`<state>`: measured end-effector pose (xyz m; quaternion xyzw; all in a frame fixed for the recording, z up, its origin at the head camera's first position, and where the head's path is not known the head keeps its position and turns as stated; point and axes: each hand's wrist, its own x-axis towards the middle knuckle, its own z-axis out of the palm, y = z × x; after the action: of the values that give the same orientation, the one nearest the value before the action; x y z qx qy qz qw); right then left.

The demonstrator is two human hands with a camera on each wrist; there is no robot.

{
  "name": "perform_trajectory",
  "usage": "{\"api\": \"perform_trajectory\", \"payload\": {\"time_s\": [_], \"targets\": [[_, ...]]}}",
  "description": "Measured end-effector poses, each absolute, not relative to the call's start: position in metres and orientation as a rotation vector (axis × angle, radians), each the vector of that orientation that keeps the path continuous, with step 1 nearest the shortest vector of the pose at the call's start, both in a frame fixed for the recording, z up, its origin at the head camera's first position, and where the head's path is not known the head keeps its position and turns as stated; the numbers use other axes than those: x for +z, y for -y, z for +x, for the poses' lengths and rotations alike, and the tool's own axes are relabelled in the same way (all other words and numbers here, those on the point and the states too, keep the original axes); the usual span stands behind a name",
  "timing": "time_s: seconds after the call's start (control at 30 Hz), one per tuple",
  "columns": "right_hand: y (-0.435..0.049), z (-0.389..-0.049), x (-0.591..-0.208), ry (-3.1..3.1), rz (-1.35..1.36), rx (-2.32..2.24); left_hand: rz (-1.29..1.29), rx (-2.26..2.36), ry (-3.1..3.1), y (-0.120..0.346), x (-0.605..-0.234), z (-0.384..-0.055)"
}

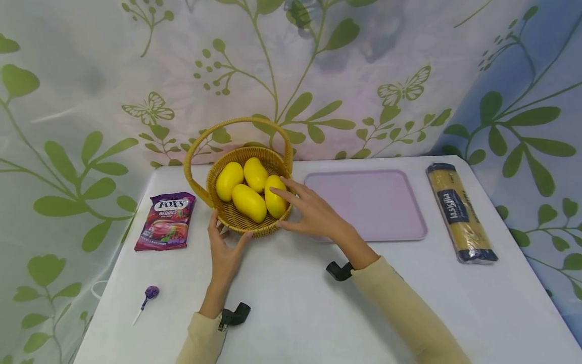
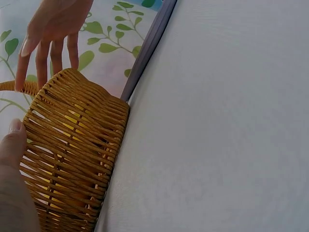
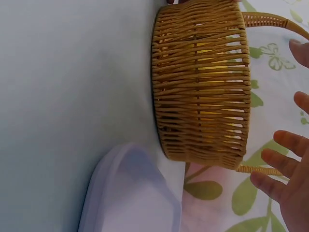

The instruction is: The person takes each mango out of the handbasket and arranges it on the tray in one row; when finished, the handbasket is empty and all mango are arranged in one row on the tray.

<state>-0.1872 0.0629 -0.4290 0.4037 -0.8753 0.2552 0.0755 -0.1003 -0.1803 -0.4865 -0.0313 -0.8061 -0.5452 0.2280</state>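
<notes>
A woven wicker basket [image 1: 254, 230] with a tall handle stands towards the back of the table, holding several yellow mangoes [image 1: 249, 202]. My left hand [image 1: 224, 258] is at the basket's front left, index finger by the left side and thumb spread towards the front. In the left wrist view, the thumb [image 2: 13, 145] shows beside the wicker wall. Over the basket's right rim reaches my right hand [image 1: 313, 212], fingers spread apart above the rightmost mango [image 1: 275, 197]. The right wrist view shows those fingers [image 3: 289, 166] extended beyond the rim, gripping nothing.
A lilac tray [image 1: 364, 237] lies right of the basket, with a pasta packet [image 1: 461, 215] farther right. On the left are a purple Fox's candy bag [image 1: 167, 222] and a wrapped lollipop [image 1: 151, 292]. A leaf-patterned curtain [image 1: 336, 101] hangs behind the white table [image 1: 291, 303].
</notes>
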Motion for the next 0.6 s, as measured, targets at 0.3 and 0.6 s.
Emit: {"api": "perform_trajectory", "payload": {"time_s": [0.3, 0.6], "targets": [[-0.032, -0.207, -0.435, 2.718, 1.31, 0.806, -0.077, -1.518, 2.232, 0.18, -0.488, -0.101], [-0.013, -0.223, -0.44, 2.762, 1.337, 0.777, -0.076, -1.521, 2.238, 0.181, -0.488, -0.101]]}}
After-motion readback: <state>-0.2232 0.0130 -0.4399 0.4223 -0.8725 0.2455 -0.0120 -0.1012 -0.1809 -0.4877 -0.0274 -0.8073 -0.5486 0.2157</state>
